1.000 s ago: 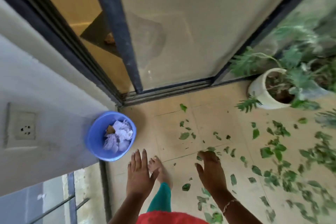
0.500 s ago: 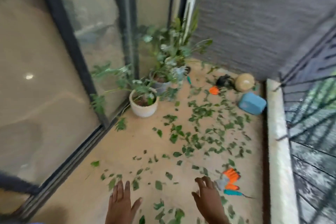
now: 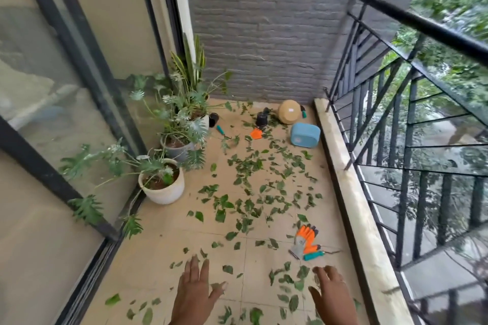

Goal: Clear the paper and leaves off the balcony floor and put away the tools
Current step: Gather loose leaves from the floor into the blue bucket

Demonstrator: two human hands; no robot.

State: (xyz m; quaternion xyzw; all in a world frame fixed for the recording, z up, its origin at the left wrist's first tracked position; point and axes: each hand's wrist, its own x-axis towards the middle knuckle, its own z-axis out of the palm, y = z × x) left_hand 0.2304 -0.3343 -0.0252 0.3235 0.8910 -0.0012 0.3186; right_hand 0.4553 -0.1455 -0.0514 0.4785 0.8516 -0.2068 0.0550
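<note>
Green leaves point(image 3: 248, 192) lie scattered over the beige balcony floor point(image 3: 163, 253). Orange and grey gloves point(image 3: 305, 241) lie near the right kerb with a teal-handled tool point(image 3: 314, 255) beside them. Farther back are another teal-handled tool point(image 3: 221, 130), an orange scoop point(image 3: 256, 134), a blue box point(image 3: 305, 134), a tan round pot point(image 3: 289, 111) and a small black pot point(image 3: 261, 119). My left hand point(image 3: 196, 290) hovers over the floor at the bottom with straight fingers, holding nothing. My right hand point(image 3: 332, 293) hangs beside it, fingers loosely bent and empty.
Three potted plants stand along the glass door on the left, the nearest in a white pot point(image 3: 162, 183). A grey brick wall point(image 3: 264, 21) closes the far end. A stone kerb point(image 3: 351, 192) and black metal railing point(image 3: 412, 103) run along the right.
My view swung from the blue bin of crumpled paper by the door corner to the far end of the balcony. Both hands stayed low in front of me, empty.
</note>
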